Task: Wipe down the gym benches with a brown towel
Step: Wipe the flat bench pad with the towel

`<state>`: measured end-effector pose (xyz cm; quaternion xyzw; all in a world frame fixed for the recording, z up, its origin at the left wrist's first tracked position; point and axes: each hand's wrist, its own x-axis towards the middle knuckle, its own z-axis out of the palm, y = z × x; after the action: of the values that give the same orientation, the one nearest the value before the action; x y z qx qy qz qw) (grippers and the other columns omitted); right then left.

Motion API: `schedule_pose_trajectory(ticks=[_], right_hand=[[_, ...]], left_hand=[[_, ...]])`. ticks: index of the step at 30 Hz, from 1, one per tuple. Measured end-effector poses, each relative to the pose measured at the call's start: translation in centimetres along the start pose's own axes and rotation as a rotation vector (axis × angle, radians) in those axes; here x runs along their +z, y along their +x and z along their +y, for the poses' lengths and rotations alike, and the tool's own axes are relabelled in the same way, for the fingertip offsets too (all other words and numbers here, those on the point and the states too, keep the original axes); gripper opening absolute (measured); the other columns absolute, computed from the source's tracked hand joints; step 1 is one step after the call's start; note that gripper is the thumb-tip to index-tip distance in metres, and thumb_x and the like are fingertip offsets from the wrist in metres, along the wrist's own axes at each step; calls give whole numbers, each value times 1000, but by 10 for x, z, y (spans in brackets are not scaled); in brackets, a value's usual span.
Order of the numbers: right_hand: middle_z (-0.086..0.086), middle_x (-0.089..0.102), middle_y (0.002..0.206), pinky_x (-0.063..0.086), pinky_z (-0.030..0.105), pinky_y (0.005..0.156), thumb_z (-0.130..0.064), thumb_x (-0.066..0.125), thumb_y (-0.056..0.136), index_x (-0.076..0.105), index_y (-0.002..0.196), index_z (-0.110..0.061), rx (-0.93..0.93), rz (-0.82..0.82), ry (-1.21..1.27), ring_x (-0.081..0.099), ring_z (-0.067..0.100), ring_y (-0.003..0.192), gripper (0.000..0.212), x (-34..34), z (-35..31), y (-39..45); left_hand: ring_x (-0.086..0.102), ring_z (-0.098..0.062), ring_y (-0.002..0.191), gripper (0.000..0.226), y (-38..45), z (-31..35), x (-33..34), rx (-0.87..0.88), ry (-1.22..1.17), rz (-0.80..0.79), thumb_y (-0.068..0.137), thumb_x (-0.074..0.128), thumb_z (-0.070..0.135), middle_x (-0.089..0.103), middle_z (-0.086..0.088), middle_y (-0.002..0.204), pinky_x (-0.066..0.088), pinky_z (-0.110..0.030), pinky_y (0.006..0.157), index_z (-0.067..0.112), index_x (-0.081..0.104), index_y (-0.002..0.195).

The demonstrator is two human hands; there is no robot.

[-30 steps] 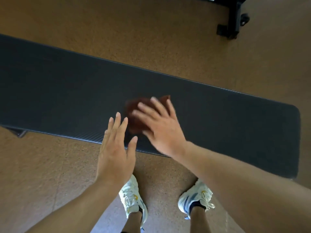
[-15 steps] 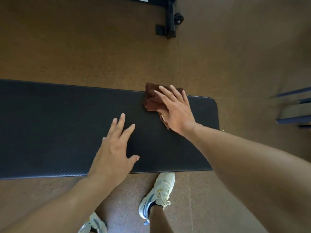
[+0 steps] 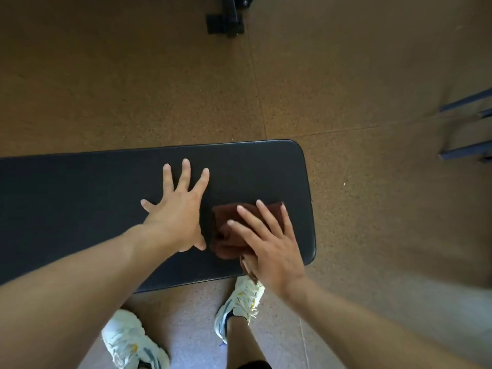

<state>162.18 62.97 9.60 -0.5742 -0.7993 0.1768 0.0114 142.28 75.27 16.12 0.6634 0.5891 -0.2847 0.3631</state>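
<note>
A black padded gym bench [image 3: 80, 209] runs from the left edge to a rounded end at the right. The folded brown towel [image 3: 223, 235] lies on the pad near that end. My right hand [image 3: 269, 243] presses flat on top of the towel, fingers spread, and covers its right part. Just left of the towel, my left hand [image 3: 178, 211] rests flat on the bare pad with fingers apart and holds nothing.
Brown speckled gym flooring surrounds the bench. A black equipment foot [image 3: 226, 22] stands at the top. Blue metal bars [image 3: 466, 129] show at the right edge. My two white shoes [image 3: 239, 302] stand on the floor against the bench's near side.
The right hand has drawn the towel from the far edge back toward the near edge, closer to the bench's end. The left hand has moved right along the pad, beside the towel.
</note>
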Motion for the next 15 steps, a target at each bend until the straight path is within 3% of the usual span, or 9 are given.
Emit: schedule_pose_trajectory(ticks=[4,7,10,13,15], right_hand=[[-9,30,170,6,63,127,-38,56,100,37,157,-39,364,139,102,14,27,161,61,-29,42,97],[-8,31,169,9,61,128,-42,53,103,36,159,-36,392,122,104,15,27,160,58,-41,65,128],[-8,29,170,19,56,127,-38,54,104,38,158,-34,459,209,211,17,28,159,57,-38,72,105],[-11,28,169,34,47,122,-38,56,104,37,157,-39,692,323,527,28,20,154,56,-31,59,49],[-17,35,163,47,50,112,-43,59,103,36,155,-44,830,328,680,41,13,147,57,-26,36,3]], left_hand=[[-24,-42,152,152,7,32,-1,-106,-40,41,56,93,58,-26,-14,166,31,-70,113,19,-11,161],[-19,-45,152,159,17,59,-4,-215,-67,49,51,92,64,-22,-23,165,32,-65,115,6,-10,160],[-16,-47,152,160,19,67,5,-247,-17,78,51,90,66,-20,-26,165,38,-64,111,2,-10,159],[-12,-49,153,159,18,62,14,-220,60,122,52,86,71,-17,-27,165,45,-61,108,2,-9,159],[-10,-50,152,159,19,62,14,-209,99,132,51,84,74,-14,-28,165,46,-60,107,2,-7,159]])
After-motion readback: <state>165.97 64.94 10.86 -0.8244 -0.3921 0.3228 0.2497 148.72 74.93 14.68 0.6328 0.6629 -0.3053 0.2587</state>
